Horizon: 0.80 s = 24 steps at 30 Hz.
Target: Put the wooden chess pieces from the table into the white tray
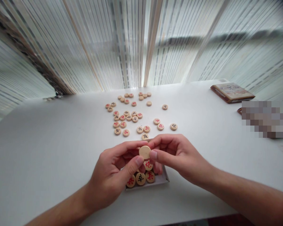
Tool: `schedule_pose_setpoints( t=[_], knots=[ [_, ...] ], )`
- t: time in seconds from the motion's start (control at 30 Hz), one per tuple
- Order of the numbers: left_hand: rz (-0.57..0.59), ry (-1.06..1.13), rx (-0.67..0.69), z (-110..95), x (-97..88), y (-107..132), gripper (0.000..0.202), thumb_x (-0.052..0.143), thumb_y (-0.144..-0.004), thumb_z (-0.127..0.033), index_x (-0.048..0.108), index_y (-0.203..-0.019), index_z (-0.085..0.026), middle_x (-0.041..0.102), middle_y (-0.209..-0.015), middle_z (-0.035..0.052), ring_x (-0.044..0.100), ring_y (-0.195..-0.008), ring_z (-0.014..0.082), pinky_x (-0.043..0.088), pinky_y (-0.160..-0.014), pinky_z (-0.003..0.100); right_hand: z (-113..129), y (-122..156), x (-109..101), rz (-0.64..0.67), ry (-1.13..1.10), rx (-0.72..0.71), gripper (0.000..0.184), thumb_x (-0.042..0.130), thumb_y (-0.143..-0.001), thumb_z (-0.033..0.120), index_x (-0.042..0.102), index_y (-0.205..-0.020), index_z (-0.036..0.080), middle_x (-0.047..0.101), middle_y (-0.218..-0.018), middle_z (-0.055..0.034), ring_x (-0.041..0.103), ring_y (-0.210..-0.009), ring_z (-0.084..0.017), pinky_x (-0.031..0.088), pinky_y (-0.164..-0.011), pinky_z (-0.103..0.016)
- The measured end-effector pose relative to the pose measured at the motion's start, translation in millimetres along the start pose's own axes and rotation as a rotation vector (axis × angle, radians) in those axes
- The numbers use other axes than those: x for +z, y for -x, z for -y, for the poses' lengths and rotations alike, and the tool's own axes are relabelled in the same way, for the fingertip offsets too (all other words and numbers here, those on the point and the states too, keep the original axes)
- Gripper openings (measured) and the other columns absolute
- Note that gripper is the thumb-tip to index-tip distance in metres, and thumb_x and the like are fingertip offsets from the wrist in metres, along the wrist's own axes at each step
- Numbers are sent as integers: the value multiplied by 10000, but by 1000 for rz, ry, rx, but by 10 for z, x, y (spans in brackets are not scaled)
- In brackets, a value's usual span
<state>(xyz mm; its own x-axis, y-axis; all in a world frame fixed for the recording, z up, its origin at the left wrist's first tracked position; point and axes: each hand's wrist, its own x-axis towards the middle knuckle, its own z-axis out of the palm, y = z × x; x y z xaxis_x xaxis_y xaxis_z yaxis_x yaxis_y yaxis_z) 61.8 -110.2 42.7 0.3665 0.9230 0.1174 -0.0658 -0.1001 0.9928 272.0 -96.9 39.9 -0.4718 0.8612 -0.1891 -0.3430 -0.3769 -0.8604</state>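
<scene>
Between my two hands is a round wooden Chinese chess piece (144,152), its plain side turned up. My left hand (119,171) pinches it from the left with thumb and fingers. From the right, my right hand (176,152) grips the same piece between thumb and forefinger. Just below the hands lies a shallow box tray (161,180), partly covered by them. Several pieces sit in it with red or black characters showing, among them a black-marked piece (140,178) and a red-marked piece (150,176) side by side.
Many loose chess pieces (129,117) are scattered over the white table (61,141) beyond the tray, some plain side up. A flat decorated box (232,92) lies at the far right, with a blurred-out object (266,119) near it. Striped blinds (122,44) hang behind the table.
</scene>
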Motion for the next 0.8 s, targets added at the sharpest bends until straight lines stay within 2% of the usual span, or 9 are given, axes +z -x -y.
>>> schedule_pose_setpoints(
  t=[0.2,0.33,0.57,0.8],
  knots=[
    [26,129,-2,-20,32,-27,277,725,-1007,-64,834,-1196,-234,884,-969,17,838,-752,110,667,-740,124,-15,-8,3,-18,-3,9,376,1065,-661,232,794,-902,133,769,-715,-18,684,-588,-100,589,-556,-170],
    [23,169,-30,-22,38,-30,238,756,-994,-77,836,-1161,-226,876,-914,8,824,-744,96,655,-724,108,-47,-19,-13,-12,-20,-1,401,1075,-631,186,796,-914,132,763,-713,-15,677,-595,-94,587,-559,-155],
    [-29,194,-81,-10,41,-31,261,892,-869,-72,848,-1088,-208,863,-859,1,797,-705,98,648,-683,115,-78,-2,-28,-5,-33,-23,393,1076,-610,142,818,-907,141,769,-728,-18,664,-594,-83,575,-558,-137],
    [-4,197,-81,21,10,-39,209,861,-916,-102,825,-1102,-189,853,-877,15,794,-734,102,649,-700,140,-62,-37,-6,-20,1,-48,365,1075,-625,164,847,-909,188,791,-758,-18,680,-621,-91,563,-575,-141]
  ],
)
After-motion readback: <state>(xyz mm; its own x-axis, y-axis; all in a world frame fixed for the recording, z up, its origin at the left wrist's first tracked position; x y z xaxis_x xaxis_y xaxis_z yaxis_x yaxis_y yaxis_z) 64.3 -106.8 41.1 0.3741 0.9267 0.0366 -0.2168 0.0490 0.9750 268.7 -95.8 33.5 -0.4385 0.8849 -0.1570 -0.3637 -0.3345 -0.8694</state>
